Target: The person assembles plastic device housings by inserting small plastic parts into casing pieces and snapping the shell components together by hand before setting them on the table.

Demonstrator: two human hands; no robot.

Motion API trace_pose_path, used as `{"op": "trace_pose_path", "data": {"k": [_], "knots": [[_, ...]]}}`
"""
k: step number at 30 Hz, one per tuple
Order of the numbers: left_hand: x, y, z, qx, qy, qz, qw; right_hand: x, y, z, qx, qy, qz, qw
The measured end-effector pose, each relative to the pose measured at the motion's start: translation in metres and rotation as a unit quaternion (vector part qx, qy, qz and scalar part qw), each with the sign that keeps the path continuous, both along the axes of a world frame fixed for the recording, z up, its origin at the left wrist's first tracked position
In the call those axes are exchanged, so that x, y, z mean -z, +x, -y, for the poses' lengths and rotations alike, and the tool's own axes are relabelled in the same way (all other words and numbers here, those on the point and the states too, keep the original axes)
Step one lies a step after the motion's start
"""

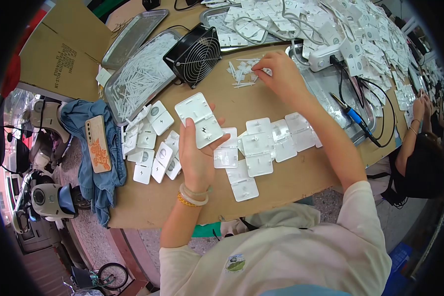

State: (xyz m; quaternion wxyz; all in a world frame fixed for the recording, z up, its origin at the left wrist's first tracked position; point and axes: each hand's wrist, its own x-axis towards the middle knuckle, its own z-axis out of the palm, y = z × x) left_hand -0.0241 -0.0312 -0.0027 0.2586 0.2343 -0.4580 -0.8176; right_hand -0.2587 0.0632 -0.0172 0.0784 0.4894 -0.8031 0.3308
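At left, grouped white cases (147, 140) look finished. Next, the left hand (196, 162), half open, holds 1 white case with 2 panels (197, 111), thumb against its edge. Further right, unfolded cases (259, 144) lie on the table (276, 185), probably still undone. Above them, the right hand (282, 74) bunches its fingertips by loose small parts (241, 71); whether they pinch 1, I cannot tell.

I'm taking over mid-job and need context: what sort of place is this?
Probably a small assembly workshop. White plastic cases are heaped on the table, a tray holds many thin white sticks, and what looks like a soldering iron lies on the right.
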Motion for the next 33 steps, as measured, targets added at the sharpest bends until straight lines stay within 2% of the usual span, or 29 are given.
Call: {"op": "trace_pose_path", "data": {"k": [2, 5, 8, 11, 14, 17, 20, 22, 24, 26, 29, 32, 33], "knots": [[-0.001, 0.0, -0.001, 0.008, 0.005, -0.003, 1.0, 0.009, -0.019, 0.006, -0.043, 0.064, -0.042, 0.996], [0.0, 0.0, -0.002, 0.02, 0.015, -0.004, 1.0, 0.018, -0.022, 0.013, -0.022, 0.134, -0.061, 0.989], [0.001, 0.0, -0.003, 0.017, 0.021, -0.002, 1.0, 0.014, -0.012, 0.013, 0.004, 0.154, -0.033, 0.987], [0.001, -0.001, -0.005, 0.017, 0.016, 0.003, 1.0, 0.018, -0.014, 0.014, 0.015, 0.139, 0.057, 0.989], [-0.001, 0.001, -0.005, 0.031, 0.012, 0.004, 0.999, 0.012, -0.018, 0.019, -0.002, 0.166, 0.085, 0.983], [0.001, 0.002, -0.003, 0.044, 0.033, -0.014, 0.998, 0.012, -0.019, 0.022, 0.015, 0.225, -0.02, 0.974], [-0.001, 0.002, -0.005, 0.038, 0.057, -0.018, 0.997, 0.003, -0.007, 0.017, 0.021, 0.182, -0.028, 0.983], [-0.004, 0.002, -0.006, 0.043, 0.049, -0.015, 0.998, -0.018, 0.015, 0.009, -0.017, 0.033, 0.139, 0.99], [-0.005, 0.002, -0.007, 0.065, 0.023, -0.008, 0.998, -0.03, 0.042, -0.002, -0.072, -0.084, 0.304, 0.946], [0.0, 0.0, -0.011, 0.032, 0.028, -0.021, 0.999, -0.035, 0.066, -0.013, -0.136, -0.174, 0.455, 0.863], [0.012, 0.0, -0.007, 0.011, 0.012, -0.027, 1.0, -0.039, 0.096, -0.023, -0.15, -0.135, 0.465, 0.862], [0.015, 0.001, -0.001, -0.007, -0.014, -0.035, 0.999, -0.021, 0.1, -0.026, -0.157, -0.151, 0.32, 0.922], [0.016, 0.001, -0.001, -0.022, -0.026, -0.032, 0.999, -0.018, 0.102, -0.026, -0.154, -0.155, 0.346, 0.913]]}}
